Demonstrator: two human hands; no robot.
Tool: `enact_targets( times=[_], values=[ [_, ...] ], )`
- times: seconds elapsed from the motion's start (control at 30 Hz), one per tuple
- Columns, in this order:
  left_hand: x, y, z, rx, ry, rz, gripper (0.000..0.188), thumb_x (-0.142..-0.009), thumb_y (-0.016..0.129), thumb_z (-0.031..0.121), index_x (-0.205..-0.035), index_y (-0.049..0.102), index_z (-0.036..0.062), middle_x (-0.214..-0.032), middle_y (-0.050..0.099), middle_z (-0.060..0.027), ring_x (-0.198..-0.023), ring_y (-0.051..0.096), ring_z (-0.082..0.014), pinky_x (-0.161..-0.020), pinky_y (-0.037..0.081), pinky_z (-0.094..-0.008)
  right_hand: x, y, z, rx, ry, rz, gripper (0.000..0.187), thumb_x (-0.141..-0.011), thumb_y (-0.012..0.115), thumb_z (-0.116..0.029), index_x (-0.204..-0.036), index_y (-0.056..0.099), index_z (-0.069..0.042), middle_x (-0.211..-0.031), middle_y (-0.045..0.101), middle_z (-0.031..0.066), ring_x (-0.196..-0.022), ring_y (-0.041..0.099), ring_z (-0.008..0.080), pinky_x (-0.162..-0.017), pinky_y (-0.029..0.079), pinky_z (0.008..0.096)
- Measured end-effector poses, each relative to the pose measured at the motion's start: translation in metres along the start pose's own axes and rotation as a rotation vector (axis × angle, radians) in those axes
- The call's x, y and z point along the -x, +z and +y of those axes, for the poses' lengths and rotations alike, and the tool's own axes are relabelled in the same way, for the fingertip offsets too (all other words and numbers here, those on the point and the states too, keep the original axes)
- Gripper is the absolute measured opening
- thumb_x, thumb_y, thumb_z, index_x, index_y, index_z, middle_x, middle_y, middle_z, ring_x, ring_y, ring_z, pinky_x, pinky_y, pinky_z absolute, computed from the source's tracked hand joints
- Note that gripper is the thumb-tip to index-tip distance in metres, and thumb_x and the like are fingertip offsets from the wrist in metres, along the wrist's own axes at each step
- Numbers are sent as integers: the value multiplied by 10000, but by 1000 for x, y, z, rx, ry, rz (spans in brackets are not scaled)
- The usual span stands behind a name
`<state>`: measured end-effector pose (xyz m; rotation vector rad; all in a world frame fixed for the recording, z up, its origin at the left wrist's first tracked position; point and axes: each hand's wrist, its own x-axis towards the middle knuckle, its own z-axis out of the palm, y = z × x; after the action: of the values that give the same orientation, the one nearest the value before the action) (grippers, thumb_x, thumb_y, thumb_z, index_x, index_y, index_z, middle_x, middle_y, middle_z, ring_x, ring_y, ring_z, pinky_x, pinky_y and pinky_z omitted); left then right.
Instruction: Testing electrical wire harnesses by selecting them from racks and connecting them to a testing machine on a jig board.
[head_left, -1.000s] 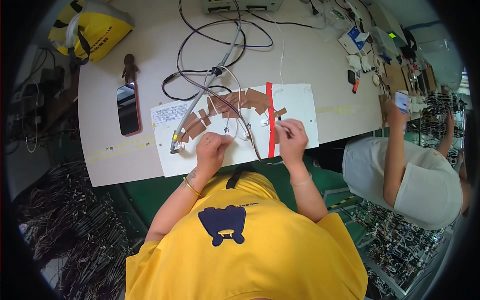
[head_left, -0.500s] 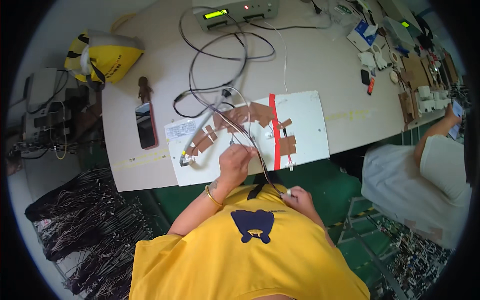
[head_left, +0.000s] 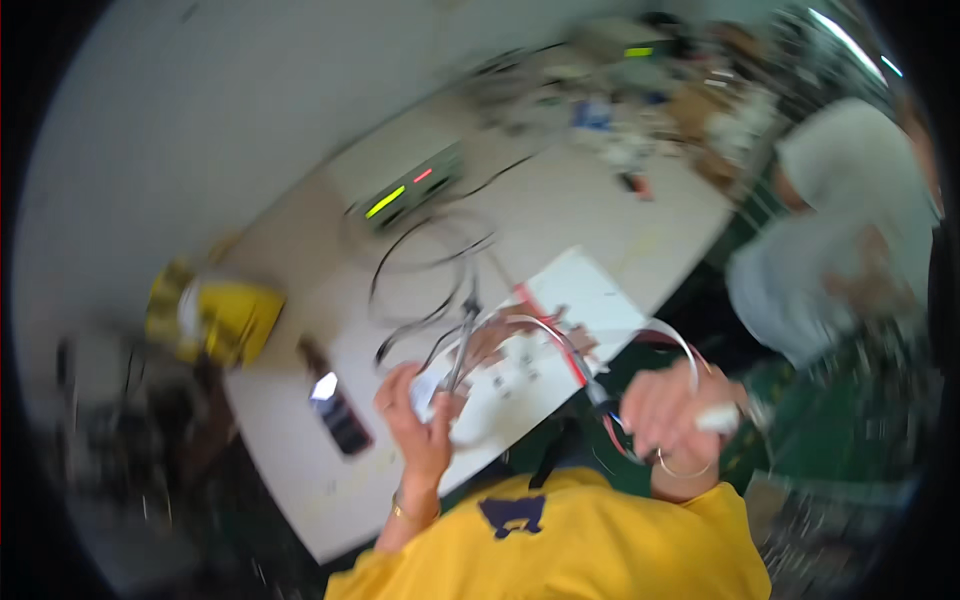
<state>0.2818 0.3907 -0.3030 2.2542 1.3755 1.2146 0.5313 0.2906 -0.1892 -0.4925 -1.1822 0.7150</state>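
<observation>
The picture is blurred by motion. My right hand (head_left: 672,418), right of the board, is closed round a wire bundle (head_left: 602,398) with white and dark red wires, which loops above it. A white piece (head_left: 717,418) shows at that hand's fingers. My left hand (head_left: 412,425) is at the left end of the white board (head_left: 575,278), its fingers and thumb apart. Close to its thumb is the lower end of a grey cable (head_left: 467,345); contact cannot be made out. Brown tape patches (head_left: 488,343) and a red strip (head_left: 580,370) mark the board.
A grey-green device (head_left: 405,188) with a lit display stands at the back of the table (head_left: 265,400), black cable (head_left: 375,285) looping before it. A phone (head_left: 340,420) and yellow bag (head_left: 235,318) lie left. Another person (head_left: 840,230) in white is at the right.
The view has swung round. My right hand has risen from my lap to the board's right with the wires. My left hand has left the wires and gone to the grey cable's end.
</observation>
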Motion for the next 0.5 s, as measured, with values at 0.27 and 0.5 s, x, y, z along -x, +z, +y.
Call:
enact_targets(
  times=[0.27,0.5],
  values=[
    [9,-25,10,892,-459,-105,196,-932,534,116,-939,697,8,-717,585,-1,-524,431,-83,-512,343,-208,160,105,-162,815,-625,-115,257,-881,661,-268,-832,593,-25,-815,644,120,-693,657,208,-642,526,312],
    [97,-17,31,573,231,-1903,615,-992,380,500,-1354,441,7,-1145,636,-127,-1004,607,-223,-962,429,-338,223,186,-225,1599,-387,291,181,-874,598,-172,-799,565,-11,-758,647,108,-678,658,233,-604,518,307]
  ],
)
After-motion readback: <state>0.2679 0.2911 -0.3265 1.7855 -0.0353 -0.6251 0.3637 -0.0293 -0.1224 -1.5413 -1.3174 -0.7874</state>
